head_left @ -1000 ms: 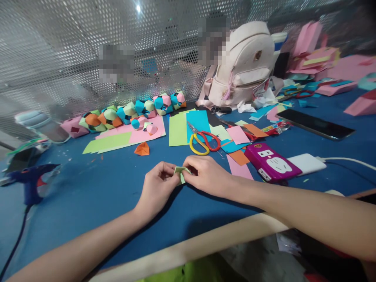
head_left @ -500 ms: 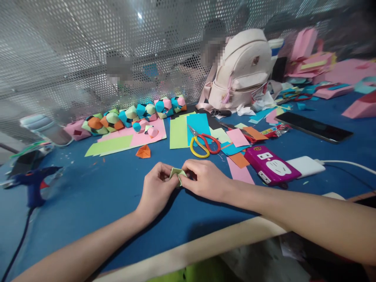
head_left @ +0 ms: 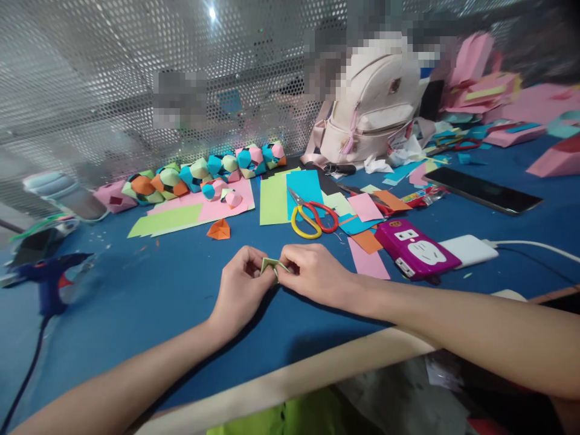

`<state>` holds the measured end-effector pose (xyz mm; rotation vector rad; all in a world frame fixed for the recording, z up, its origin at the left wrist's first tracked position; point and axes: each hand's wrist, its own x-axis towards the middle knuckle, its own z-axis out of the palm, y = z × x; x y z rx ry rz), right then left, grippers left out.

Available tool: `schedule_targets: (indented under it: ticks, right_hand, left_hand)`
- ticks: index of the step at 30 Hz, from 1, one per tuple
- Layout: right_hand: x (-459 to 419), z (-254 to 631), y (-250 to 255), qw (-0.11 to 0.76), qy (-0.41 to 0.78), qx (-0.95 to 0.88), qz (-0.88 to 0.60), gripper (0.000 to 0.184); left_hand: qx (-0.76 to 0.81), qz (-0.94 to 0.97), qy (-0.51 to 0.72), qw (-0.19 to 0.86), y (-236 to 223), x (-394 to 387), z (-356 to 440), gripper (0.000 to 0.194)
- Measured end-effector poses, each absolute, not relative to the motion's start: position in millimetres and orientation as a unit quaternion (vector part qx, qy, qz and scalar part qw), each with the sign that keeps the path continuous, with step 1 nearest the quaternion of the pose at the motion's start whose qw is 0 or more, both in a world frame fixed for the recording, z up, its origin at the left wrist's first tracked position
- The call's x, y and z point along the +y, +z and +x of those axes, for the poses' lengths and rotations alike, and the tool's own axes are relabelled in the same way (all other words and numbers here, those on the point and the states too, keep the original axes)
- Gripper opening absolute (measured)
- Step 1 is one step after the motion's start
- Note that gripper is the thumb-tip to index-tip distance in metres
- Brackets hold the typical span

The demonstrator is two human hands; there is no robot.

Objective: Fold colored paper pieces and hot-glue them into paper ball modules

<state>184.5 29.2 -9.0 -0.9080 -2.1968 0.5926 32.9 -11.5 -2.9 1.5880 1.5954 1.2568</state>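
Currently I see a glue gun (head_left: 51, 279) far L on the tabletop (head_left: 154, 290), then an orange folded piece (head_left: 220, 229), L hand (head_left: 238, 289) pinching the green paper (head_left: 270, 262) — it's betw. both hands — R hand (head_left: 317, 275) pinching its other side, purple socket block (head_left: 413, 249) farther R.

I see the desk (head_left: 149, 296) in dim, cool light, with one bright spot (head_left: 212, 13) glaring at the perforated panel (head_left: 122, 72) and soft shadow near the front edge. My view stretches and blurs sideways; pixelation masks upper patches.
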Motion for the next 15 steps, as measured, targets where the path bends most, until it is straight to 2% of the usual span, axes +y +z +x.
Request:
schedule_targets:
  ticks: [8,15]
  right_hand:
    - [33.4,184.7,-7.3,0.352,0.248,-0.826,-0.363,0.024]
    - [30.2,185.0,-7.6,0.339,0.255,-0.839,-0.341,0.016]
  left_hand:
    - [0.599,0.556,0.465,0.34,-2.0,-13.0,34.3,0.015]
    - [0.596,0.531,0.487,0.354,-5.1,-8.4,31.4,0.011]
